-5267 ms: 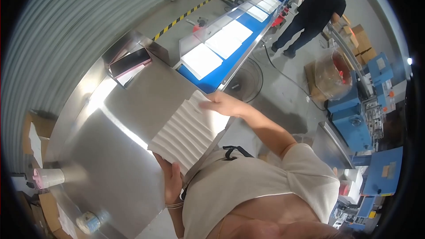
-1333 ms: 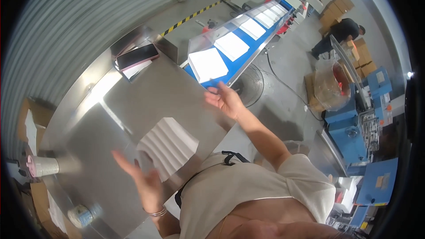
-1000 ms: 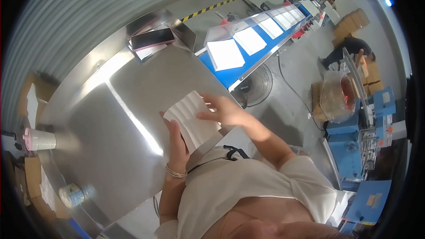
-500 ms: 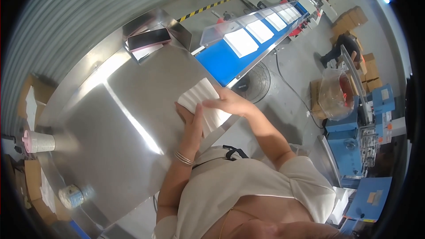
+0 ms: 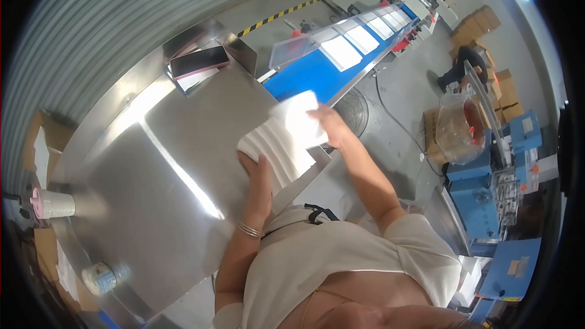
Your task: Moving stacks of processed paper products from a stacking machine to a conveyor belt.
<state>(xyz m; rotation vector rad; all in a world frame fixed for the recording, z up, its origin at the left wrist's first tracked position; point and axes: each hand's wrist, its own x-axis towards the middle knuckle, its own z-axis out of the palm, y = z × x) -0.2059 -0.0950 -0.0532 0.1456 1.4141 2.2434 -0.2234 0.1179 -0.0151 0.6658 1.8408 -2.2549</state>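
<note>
With several white sheets already riding the blue conveyor belt point(image 5: 317, 73), my flattened left hand point(image 5: 259, 176) pressed the fanned stack of white paper sheets point(image 5: 274, 149) at the steel table point(image 5: 152, 164) edge while my right hand point(image 5: 329, 128) pinched the top white sheet point(image 5: 298, 119), lifting it beltward.

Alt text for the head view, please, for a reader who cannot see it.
Seen from above, a person's left hand rests on a fanned stack of white sheets at the edge of a steel table, while the right hand lifts the top sheet beside a blue conveyor carrying more white sheets.
</note>
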